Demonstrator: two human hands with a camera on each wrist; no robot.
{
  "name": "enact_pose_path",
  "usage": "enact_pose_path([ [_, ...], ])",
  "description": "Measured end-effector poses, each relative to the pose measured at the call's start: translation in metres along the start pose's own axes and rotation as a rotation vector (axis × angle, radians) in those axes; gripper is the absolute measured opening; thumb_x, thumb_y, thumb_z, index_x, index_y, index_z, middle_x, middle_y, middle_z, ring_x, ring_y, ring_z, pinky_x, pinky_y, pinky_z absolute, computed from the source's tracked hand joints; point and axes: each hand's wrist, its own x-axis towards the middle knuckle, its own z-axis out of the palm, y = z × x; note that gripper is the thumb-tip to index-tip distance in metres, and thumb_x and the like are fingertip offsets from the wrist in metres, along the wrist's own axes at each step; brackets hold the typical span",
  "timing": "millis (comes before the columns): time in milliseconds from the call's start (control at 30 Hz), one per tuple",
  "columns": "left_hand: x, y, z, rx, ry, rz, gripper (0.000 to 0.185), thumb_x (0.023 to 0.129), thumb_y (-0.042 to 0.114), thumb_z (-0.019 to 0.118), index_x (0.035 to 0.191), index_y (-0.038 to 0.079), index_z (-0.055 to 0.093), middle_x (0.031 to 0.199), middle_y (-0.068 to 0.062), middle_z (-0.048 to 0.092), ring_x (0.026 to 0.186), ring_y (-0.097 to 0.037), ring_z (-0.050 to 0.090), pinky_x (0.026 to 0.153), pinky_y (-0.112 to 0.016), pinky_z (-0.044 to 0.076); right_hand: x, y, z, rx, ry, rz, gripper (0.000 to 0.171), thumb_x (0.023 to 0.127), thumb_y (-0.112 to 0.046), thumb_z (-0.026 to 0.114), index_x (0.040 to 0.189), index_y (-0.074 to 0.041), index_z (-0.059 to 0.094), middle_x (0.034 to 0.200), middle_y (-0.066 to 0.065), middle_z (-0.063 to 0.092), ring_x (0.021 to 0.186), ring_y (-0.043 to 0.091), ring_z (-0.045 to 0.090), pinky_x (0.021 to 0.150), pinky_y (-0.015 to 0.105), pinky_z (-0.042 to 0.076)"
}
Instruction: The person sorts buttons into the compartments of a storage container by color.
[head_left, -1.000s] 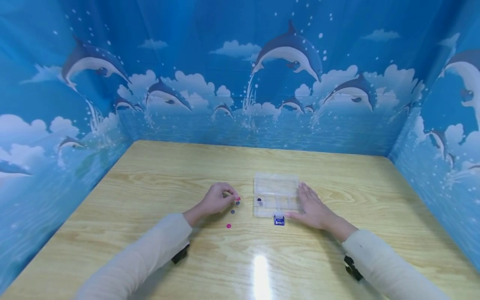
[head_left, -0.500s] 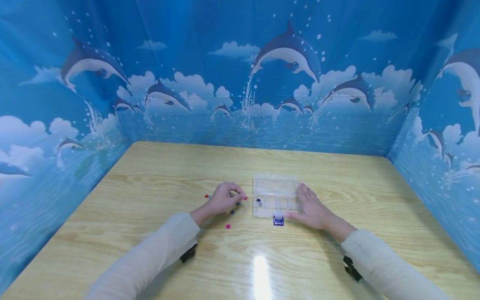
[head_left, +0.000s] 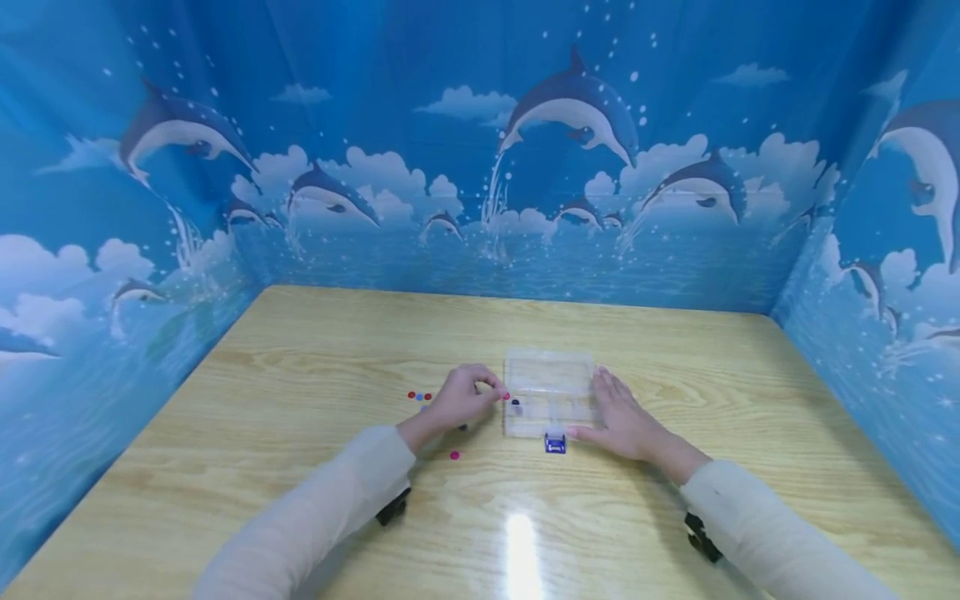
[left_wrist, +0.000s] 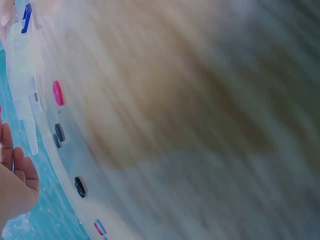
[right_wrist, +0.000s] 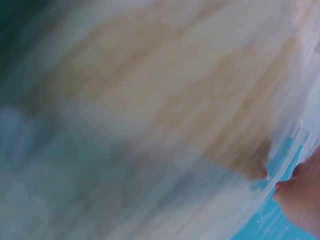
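Observation:
In the head view my left hand [head_left: 463, 397] pinches a small pink button [head_left: 506, 396] at the left edge of a clear plastic compartment box [head_left: 549, 372]. The box lies with its lid laid open and a blue latch [head_left: 555, 443] at its front. One dark button [head_left: 515, 402] sits in its left compartment. My right hand [head_left: 626, 419] rests flat along the box's right side, thumb at the front edge. Another pink button [head_left: 454, 456] lies on the table, with dark buttons [left_wrist: 79, 186] near it in the left wrist view.
Red buttons [head_left: 412, 395] and a blue button [head_left: 419, 397] lie left of my left hand on the wooden table [head_left: 360, 333]. A dolphin-print curtain [head_left: 465, 150] stands around the back and sides.
My left hand has moved right from the loose buttons to the box's left edge, carrying the pink button. Red and blue buttons behind it have come into view. The right hand stays put.

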Motion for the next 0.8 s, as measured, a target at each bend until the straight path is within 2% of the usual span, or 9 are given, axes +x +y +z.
enact_pose_path([
  [233,0.007,0.004,0.009,0.015,0.033,0.026,0.008,0.084,0.015,0.066,0.083,0.008,0.07,0.093,-0.006,0.067,0.07,-0.011,0.047,0.073,-0.027,0.043,0.0,-0.001,-0.001,-0.005,-0.003,-0.003,0.101,0.086,-0.06,0.05,0.141,0.014,0.009,0.15,0.032,0.004,0.14,0.045,0.006,0.113,0.053,0.009],
  [467,0.009,0.008,0.013,-0.008,0.026,0.056,0.005,0.082,0.009,0.065,0.081,0.007,0.07,0.092,-0.006,0.068,0.093,-0.02,0.057,0.098,-0.043,0.04,0.0,-0.002,-0.001,-0.011,-0.002,-0.008,0.1,0.086,-0.059,0.05,0.142,0.014,0.01,0.15,0.031,0.005,0.14,0.044,0.006,0.114,0.053,0.01],
  [600,0.01,0.009,0.015,0.0,0.019,0.101,0.005,0.082,0.006,0.065,0.081,0.005,0.07,0.089,-0.008,0.068,0.095,-0.023,0.06,0.102,-0.045,0.037,0.0,-0.002,-0.001,-0.009,-0.001,-0.005,0.1,0.086,-0.059,0.05,0.142,0.014,0.01,0.15,0.031,0.005,0.14,0.044,0.006,0.113,0.053,0.01],
  [700,0.011,0.009,0.018,0.039,0.02,0.141,0.006,0.082,0.006,0.065,0.081,0.004,0.07,0.086,-0.007,0.069,0.09,-0.021,0.061,0.099,-0.042,0.04,0.0,-0.002,-0.001,-0.009,0.001,-0.004,0.1,0.085,-0.059,0.051,0.142,0.014,0.01,0.15,0.031,0.005,0.14,0.044,0.007,0.113,0.053,0.01],
  [800,0.013,0.011,0.02,0.056,0.016,0.146,0.006,0.082,0.007,0.065,0.08,0.005,0.07,0.084,-0.006,0.07,0.088,-0.018,0.06,0.095,-0.038,0.042,0.0,-0.002,-0.001,-0.007,0.005,-0.007,0.1,0.085,-0.058,0.051,0.141,0.014,0.011,0.15,0.032,0.006,0.14,0.045,0.007,0.113,0.054,0.01],
])
